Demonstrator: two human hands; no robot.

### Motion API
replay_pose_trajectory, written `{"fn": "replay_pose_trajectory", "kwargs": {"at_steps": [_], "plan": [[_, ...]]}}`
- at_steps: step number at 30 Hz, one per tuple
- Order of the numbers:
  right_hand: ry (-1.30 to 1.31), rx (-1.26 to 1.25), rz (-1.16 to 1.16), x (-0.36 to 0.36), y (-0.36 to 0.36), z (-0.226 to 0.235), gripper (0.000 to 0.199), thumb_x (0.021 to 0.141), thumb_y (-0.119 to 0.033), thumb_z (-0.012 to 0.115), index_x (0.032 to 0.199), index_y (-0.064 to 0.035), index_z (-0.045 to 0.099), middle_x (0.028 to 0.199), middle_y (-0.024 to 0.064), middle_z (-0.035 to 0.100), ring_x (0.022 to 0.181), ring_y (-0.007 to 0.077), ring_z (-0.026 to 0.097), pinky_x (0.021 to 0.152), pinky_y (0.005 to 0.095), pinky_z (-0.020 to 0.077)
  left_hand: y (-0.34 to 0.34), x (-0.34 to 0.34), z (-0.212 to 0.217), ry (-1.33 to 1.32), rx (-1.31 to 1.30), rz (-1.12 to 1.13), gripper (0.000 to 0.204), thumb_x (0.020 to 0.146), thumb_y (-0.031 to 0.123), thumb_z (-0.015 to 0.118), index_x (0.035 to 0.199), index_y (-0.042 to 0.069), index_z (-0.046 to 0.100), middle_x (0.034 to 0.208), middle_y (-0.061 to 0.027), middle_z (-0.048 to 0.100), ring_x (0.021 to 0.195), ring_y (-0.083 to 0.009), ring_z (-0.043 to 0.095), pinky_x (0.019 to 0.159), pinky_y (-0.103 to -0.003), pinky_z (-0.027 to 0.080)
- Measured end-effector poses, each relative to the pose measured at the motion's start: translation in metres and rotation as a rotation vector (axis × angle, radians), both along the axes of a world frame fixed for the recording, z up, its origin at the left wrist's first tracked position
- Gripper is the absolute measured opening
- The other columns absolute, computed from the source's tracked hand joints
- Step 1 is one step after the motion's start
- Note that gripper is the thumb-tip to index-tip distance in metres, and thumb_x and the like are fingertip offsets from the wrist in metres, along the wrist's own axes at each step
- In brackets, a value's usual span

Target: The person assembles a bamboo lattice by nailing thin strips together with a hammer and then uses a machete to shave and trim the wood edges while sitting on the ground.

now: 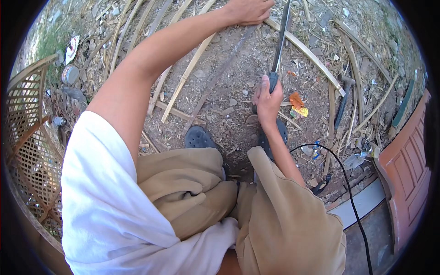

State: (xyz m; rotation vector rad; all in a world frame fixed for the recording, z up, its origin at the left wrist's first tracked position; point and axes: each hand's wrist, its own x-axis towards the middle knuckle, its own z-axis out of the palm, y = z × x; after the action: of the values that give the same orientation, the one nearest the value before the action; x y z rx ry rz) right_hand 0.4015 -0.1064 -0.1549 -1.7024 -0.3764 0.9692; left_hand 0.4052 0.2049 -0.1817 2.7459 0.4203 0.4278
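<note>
My right hand [269, 101] is closed around the dark handle of a long-bladed knife [280, 43]. Its narrow blade points away from me and runs out of the top of the picture. At the top, my left arm reaches across to the right, and my left hand [250, 11] is closed at the upper end of a pale wooden strip [306, 51]. That strip slants down to the right, passing behind the blade. The left fingertips are partly hidden.
More wooden strips [187, 80] lie on the littered dirt. A hammer [341, 107] rests at the right, near a brown panel [408, 169]. A black cable [350, 192] curves past my right knee. Left stand a lattice frame [32, 146] and a tin [70, 74]. Dark clogs [200, 137] cover my feet.
</note>
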Motion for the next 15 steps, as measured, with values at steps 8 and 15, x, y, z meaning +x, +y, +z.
{"fn": "replay_pose_trajectory", "kwargs": {"at_steps": [8, 15], "plan": [[0.050, 0.116, 0.001, 0.002, -0.037, 0.025, 0.019, 0.112, -0.018, 0.058, 0.099, -0.0052, 0.050, 0.063, -0.0012, 0.049, 0.046, 0.0070, 0.045, 0.041, 0.0278, 0.0358, 0.033, 0.003, 0.021, 0.045, 0.141, -0.078, 0.054, 0.103, 0.036, 0.046, 0.063, 0.005, 0.065, 0.065, -0.0230, 0.068, 0.068, -0.0472, 0.069, 0.068, -0.059, 0.055], [0.079, 0.246, 0.104, -0.001, -0.044, 0.051, 0.018, 0.111, -0.017, 0.061, 0.100, -0.0056, 0.053, 0.066, -0.0028, 0.049, 0.049, 0.0050, 0.043, 0.043, 0.0263, 0.0339, 0.090, -0.026, 0.091, 0.114, 0.502, -0.211, 0.034, 0.106, 0.029, 0.045, 0.091, 0.004, 0.062, 0.085, -0.0233, 0.069, 0.086, -0.0452, 0.068, 0.079, -0.056, 0.055]]}}
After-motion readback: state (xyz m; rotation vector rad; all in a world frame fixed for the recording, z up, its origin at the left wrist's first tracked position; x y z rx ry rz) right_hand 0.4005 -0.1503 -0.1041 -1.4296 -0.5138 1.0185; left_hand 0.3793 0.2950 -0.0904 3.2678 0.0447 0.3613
